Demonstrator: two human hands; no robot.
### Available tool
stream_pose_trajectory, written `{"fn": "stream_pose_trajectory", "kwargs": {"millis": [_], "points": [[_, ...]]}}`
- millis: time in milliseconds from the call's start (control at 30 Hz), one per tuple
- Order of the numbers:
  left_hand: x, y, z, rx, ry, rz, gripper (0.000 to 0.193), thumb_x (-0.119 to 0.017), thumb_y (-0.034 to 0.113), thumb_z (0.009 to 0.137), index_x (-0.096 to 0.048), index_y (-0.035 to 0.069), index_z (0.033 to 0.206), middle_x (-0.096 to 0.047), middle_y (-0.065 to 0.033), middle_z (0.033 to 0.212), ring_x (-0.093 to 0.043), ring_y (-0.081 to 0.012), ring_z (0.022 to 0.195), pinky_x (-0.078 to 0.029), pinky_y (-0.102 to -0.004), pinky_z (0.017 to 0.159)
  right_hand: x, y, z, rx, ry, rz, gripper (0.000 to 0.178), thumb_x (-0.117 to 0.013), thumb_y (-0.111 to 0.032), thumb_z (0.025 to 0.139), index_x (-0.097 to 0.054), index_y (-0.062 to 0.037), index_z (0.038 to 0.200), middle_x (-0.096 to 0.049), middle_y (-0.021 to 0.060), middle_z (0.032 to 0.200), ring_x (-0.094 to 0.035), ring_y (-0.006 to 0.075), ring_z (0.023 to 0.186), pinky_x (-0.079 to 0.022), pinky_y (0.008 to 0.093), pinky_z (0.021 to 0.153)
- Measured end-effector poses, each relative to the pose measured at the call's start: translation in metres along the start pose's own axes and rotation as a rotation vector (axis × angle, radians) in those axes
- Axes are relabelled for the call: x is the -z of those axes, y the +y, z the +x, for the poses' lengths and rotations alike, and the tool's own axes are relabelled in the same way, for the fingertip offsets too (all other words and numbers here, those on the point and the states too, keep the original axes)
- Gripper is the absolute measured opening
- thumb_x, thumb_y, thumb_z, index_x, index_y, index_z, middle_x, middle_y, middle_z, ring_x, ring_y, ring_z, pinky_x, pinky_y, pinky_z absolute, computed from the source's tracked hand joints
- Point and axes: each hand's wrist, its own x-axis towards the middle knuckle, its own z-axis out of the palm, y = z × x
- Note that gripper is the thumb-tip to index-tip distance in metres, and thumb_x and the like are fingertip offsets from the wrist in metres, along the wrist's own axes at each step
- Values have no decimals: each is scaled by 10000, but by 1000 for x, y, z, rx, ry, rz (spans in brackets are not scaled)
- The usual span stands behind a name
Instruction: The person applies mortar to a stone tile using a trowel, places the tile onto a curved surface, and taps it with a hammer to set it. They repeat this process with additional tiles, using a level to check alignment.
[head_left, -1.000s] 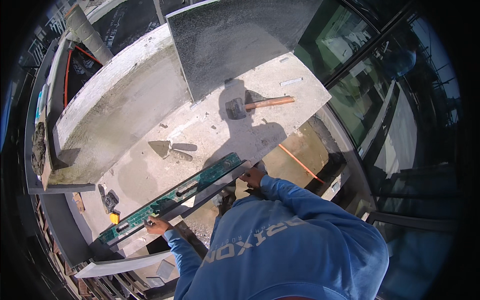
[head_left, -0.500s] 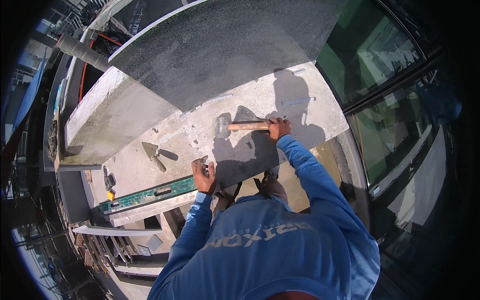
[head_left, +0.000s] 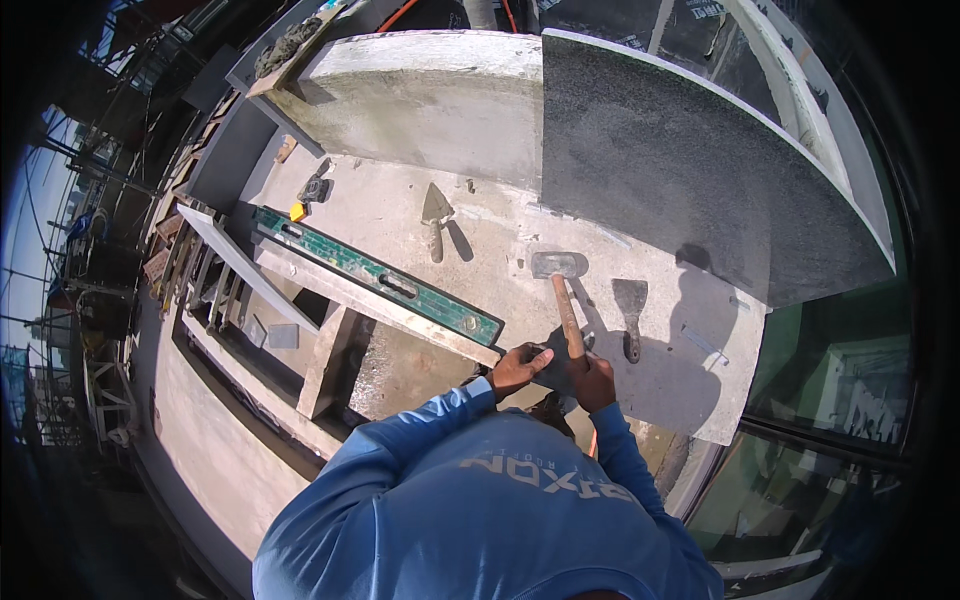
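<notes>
My right hand (head_left: 592, 382) is closed round the wooden handle of a mallet (head_left: 568, 318). Its blocky grey head (head_left: 556, 265) points away from me over the pale ledge. Close by on the left, my left hand (head_left: 518, 368) has its fingers curled and thumb pressed in beside a dark patch; what it grips, if anything, I cannot make out. Right of the mallet lies a scraper (head_left: 630, 312) with a broad, dirty blade. A pointing trowel (head_left: 437, 222) rests farther off to the left. A green spirit level (head_left: 380, 280) runs along the ledge's near edge, close to my left hand.
A dark stone slab (head_left: 680, 165) stands upright at the back, next to a rough pale wall (head_left: 430, 120). A tape measure (head_left: 313, 188) and a small yellow block (head_left: 298, 211) lie far left. Glass panes (head_left: 850, 370) border the right; framed openings (head_left: 285, 335) lie left.
My view has turned, so the ledge appears rotated. The mallet's head now points away from me instead of left. My hands have come close together, the left having left the level's end.
</notes>
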Motion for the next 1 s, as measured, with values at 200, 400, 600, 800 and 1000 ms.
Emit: {"fn": "stream_pose_trajectory", "kwargs": {"millis": [200, 400, 600, 800, 1000], "points": [[55, 64, 27, -13, 372, -826, 347, -722, 295, 926, -559, -7, 977, -594, -78, 797, -580, -160, 612, -511, -321, 546, -51, -120, 23, 192, -80, 77, 492, -701, -324, 876, -610, -12, 1246, -687, 205, 1020, -688, 305, 945, -525, 403, 817], [240, 42, 41, -48, 544, -876, 209, -678, 166, 901, -551, 19, 979, -531, -57, 710, -551, -183, 517, -498, -340, 467, -79, -147, 61, 343, -90, -410, 592, -763, -339, 828, -588, -33, 1303, -660, 151, 886, -650, 334, 765, -519, 409, 691], [402, -48, 84, 126, 707, -716, 366, -709, 247, 811, -595, -82, 927, -610, -134, 759, -602, -227, 549, -485, -390, 459, -77, -97, 33, -57, -167, -557, 547, -726, -376, 847, -611, -61, 1280, -655, 148, 897, -657, 330, 795, -531, 444, 691], [438, -81, 108, 154, 702, 372, 826, -463, 708, 914, -713, -73, 816, -698, -265, 829, -691, -414, 823, -517, -472, 762, -67, -62, 13, -147, -224, -411, 549, -722, -355, 847, -604, -57, 1293, -686, 164, 977, -669, 345, 851, -532, 445, 764], [354, -5, 104, -133, 667, 237, 513, -655, 427, 945, -638, -62, 792, -614, -138, 640, -603, -200, 621, -475, -353, 592, 7, -21, 53, -266, 234, -338, 496, -740, -327, 836, -631, -50, 1232, -685, 185, 995, -671, 368, 898, -533, 449, 807]]}}
